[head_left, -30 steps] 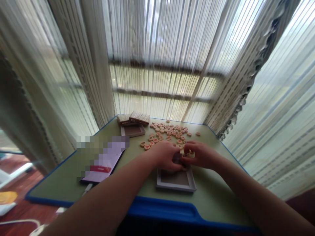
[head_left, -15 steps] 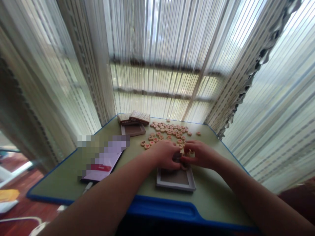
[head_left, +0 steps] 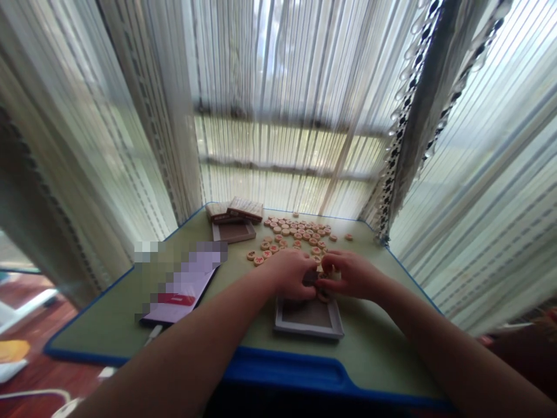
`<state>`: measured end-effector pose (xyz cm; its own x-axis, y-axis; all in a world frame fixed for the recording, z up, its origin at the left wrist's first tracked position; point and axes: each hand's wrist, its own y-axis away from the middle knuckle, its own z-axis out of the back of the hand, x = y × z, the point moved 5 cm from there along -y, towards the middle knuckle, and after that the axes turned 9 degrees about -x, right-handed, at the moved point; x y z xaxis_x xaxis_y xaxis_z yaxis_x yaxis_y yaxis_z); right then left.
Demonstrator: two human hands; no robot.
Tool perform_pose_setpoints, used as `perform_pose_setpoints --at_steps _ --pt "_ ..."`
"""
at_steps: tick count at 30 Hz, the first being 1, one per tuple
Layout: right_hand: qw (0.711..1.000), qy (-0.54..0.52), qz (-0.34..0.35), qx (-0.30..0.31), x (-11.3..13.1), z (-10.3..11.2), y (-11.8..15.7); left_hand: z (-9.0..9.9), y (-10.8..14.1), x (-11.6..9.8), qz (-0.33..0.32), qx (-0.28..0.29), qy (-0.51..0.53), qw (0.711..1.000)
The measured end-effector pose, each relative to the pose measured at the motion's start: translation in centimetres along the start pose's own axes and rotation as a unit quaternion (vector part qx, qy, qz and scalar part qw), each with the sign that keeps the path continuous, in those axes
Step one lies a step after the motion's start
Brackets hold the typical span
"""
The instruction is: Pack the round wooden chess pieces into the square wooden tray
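Observation:
My left hand (head_left: 290, 276) and my right hand (head_left: 350, 276) meet above the far edge of a shallow grey-framed tray (head_left: 308, 318). Their fingertips nearly touch around a small cluster of wooden xiangqi pieces (head_left: 323, 284). A pale disc sits in my right fingers, while my left fingers curl around something dark that they mostly hide. Just beyond my hands, many round wooden xiangqi pieces (head_left: 296, 233) with red and dark characters lie scattered on the green tabletop (head_left: 369, 342). The tray's inside shows brown and bare.
A second grey-framed tray (head_left: 234, 232) and a stacked wooden box (head_left: 239, 210) stand at the far left of the table. A phone (head_left: 180, 299) with a cable lies left of my hands. Sheer curtains hang behind the table's blue rim (head_left: 282, 371); wooden floor shows left.
The view has tilted slightly and the curtains shifted a little. My hands stay almost in the same place over the tray, with only small finger movement.

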<state>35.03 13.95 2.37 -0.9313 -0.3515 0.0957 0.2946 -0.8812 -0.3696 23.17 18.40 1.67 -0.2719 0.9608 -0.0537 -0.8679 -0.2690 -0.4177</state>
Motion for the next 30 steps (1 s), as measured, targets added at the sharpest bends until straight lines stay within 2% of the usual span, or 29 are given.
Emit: perform_pose_setpoints --at_steps 4,8,12,16,20,25,27,30 --pt "1.0 -0.016 0.018 -0.019 0.4 0.3 0.0 0.0 -0.2 0.2 0.015 -0.002 0.001 1.0" --pt "0.999 -0.013 0.007 -0.042 -0.3 0.1 -0.2 0.1 -0.5 1.5 0.08 -0.046 -0.005 0.996" --pt "0.995 0.002 -0.048 -0.088 -3.0 -0.2 -0.3 0.7 -0.4 3.8 0.172 -0.109 -0.02 0.979" --pt "0.984 -0.012 -0.096 -0.152 -6.0 -0.4 -0.1 0.9 -0.1 5.3 0.231 -0.12 -0.049 0.964" --pt "0.958 -0.05 -0.175 -0.223 -8.0 -0.4 0.7 0.6 0.1 5.7 0.238 -0.106 -0.075 0.962" --pt "0.922 -0.101 -0.244 -0.283 -8.4 0.5 0.7 0.5 0.0 5.3 0.23 -0.092 -0.095 0.964" --pt "0.914 -0.109 -0.274 -0.279 -7.9 1.1 -0.2 0.6 0.0 5.1 0.229 -0.081 -0.101 0.965" --pt "0.931 -0.093 -0.279 -0.217 -6.2 1.6 -2.2 0.7 0.1 4.9 0.23 -0.072 -0.102 0.965"
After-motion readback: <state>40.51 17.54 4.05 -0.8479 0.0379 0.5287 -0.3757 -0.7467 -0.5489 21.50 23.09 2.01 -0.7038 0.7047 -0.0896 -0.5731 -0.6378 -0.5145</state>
